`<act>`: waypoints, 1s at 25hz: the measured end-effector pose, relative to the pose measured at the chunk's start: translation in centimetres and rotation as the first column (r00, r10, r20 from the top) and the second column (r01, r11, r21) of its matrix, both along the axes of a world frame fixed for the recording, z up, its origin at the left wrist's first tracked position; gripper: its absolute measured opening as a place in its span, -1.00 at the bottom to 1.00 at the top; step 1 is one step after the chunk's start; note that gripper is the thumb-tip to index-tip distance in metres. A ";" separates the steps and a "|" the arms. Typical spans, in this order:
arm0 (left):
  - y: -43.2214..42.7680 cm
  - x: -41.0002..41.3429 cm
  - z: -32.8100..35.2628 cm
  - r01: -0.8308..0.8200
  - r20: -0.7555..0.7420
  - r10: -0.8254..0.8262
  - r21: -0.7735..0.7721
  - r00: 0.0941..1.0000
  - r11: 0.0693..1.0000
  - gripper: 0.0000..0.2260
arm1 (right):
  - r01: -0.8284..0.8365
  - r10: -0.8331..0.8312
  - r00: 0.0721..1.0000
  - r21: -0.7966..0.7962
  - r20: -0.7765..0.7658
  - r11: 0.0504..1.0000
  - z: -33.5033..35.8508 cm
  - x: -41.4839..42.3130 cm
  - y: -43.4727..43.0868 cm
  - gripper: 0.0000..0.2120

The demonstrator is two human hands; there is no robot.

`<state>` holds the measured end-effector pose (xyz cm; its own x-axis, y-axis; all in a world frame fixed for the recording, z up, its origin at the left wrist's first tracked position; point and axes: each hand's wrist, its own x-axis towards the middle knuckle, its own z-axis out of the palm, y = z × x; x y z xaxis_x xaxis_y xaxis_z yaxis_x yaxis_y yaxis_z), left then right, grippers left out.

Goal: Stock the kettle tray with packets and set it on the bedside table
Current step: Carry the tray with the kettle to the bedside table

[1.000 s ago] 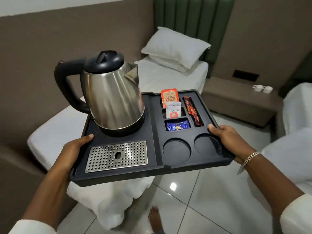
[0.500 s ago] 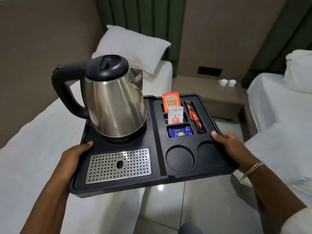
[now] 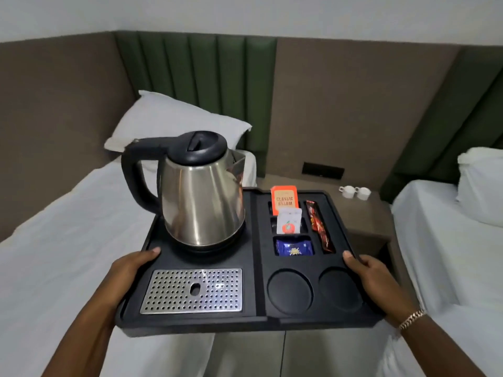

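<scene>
**Tray in the air between two beds**

Two white-sheeted beds flank a narrow aisle, with a green padded headboard (image 3: 196, 77) behind the left bed (image 3: 54, 240) and its pillow (image 3: 174, 123). Between them sits the brown bedside table (image 3: 364, 213), two small white cups (image 3: 355, 192) near its back edge. And the black kettle tray (image 3: 253, 319) is held up just short of that table, carried level! The left hand (image 3: 128, 270) is curled around the tray's left edge, thumb lying on top; the right hand (image 3: 373, 276) clamps the right edge the same way, a gold bracelet (image 3: 412, 319) at the wrist. On board: a steel kettle (image 3: 201, 202) upright at back left, a perforated drip grate (image 3: 193, 291) in front of it. The right-hand slots hold an orange Classic Assam tea packet (image 3: 284, 198), a white sachet (image 3: 289, 220), a blue packet (image 3: 294, 247) and a red stick sachet (image 3: 319, 227). Two round cup recesses (image 3: 290, 292) sit bare at the front.
</scene>
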<state>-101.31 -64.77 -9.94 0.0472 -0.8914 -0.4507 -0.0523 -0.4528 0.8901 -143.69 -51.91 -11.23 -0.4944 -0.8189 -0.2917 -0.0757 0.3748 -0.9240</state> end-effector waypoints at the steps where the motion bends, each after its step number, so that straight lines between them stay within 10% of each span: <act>1: -2.0 -1.6 -0.1 0.016 -0.003 -0.016 0.015 1.000 1.000 -0.61 | -0.001 0.001 1.000 0.007 -0.010 1.000 0.1 -1.4 -1.8 -0.66; 13: -34.0 -19.3 -5.4 0.142 0.045 -0.140 -0.034 0.989 0.989 -0.80 | 0.070 -0.063 0.993 0.072 -0.095 0.995 -5.1 -17.3 -28.2 -0.45; 25: -56.0 -40.2 -20.7 0.192 0.220 -0.188 0.003 0.957 0.981 -0.80 | 0.018 0.010 0.984 0.153 -0.180 0.988 -20.9 -37.8 -52.5 -0.71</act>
<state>-141.54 -120.78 -30.65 -0.0289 -0.9014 -0.4321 -0.3296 -0.3995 0.8554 -181.52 -104.43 -32.11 -0.5537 -0.7689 -0.3197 -0.2334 0.5118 -0.8268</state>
